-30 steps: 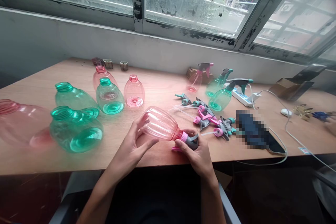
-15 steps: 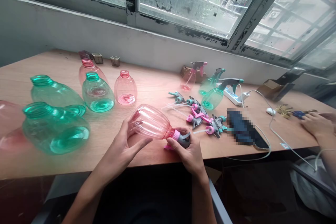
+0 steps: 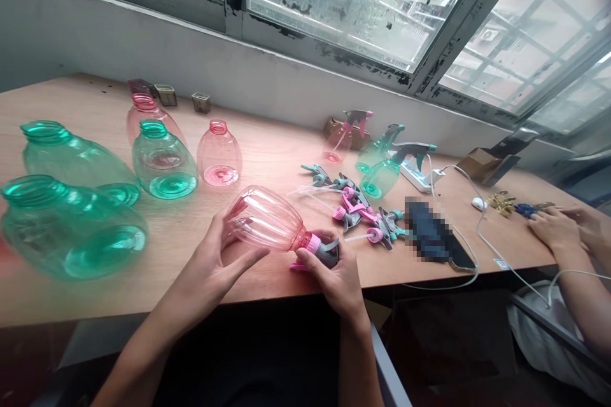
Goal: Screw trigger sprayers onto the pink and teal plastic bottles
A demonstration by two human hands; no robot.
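A pink ribbed plastic bottle (image 3: 265, 219) lies on its side over the near edge of the wooden table (image 3: 267, 159), its neck to the right. My left hand (image 3: 217, 264) cups the bottle's wide base, fingers curled round it. My right hand (image 3: 334, 276) grips the grey and pink spray head (image 3: 324, 251) at the bottle's neck. A heap of loose grey, pink and teal spray heads (image 3: 360, 210) lies just beyond my right hand.
Empty green bottles (image 3: 71, 229) and pink bottles (image 3: 219, 156) stand at the left. Three bottles with spray heads (image 3: 386, 168) stand at the back near a power strip (image 3: 417, 175). A blurred dark object (image 3: 432, 238) and cable lie at the right. Another person's hands (image 3: 556, 229) rest at the far right.
The view has swung to the right and down a little, bringing another person's hands and arm into sight. My hands keep their hold on the pink bottle and its spray head.
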